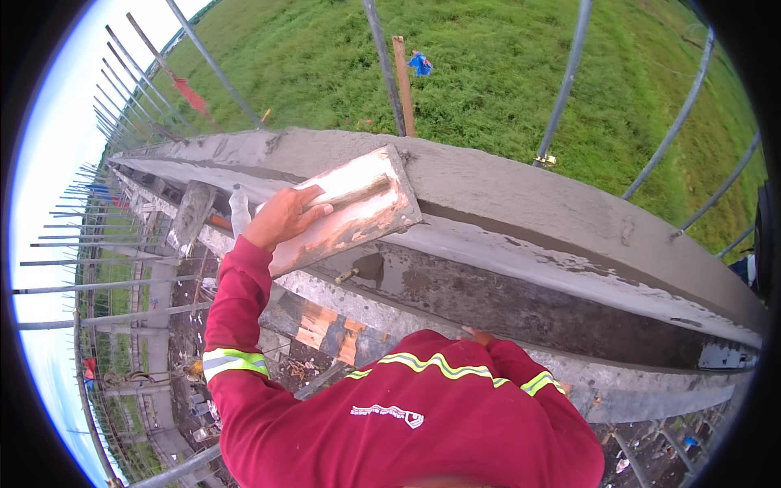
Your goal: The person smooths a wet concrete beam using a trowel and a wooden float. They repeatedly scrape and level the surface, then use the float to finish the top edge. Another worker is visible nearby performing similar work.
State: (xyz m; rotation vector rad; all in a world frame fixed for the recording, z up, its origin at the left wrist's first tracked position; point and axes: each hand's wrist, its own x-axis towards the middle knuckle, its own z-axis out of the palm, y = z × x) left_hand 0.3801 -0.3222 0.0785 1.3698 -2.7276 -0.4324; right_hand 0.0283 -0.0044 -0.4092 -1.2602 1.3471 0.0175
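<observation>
My left hand point(286, 216) is curled round the near end of the handle of a wooden float point(358, 221). The float extends up and to the right of my fingers, tilted, overlapping the wet grey wall point(521, 187) in view; contact cannot be told. My right hand point(480, 336), mostly hidden, lies near the channel point(504, 297); its grip cannot be told.

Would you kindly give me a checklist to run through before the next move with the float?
1. Float held by the left hand: ok.
2. Right hand free: cannot tell, mostly hidden.
3. Underside of the float clean: cannot tell, turned away.
4. Handled tool set down: ok, lying in the channel.
5. Wall top free of marks: not ok, uneven spots show.
</observation>
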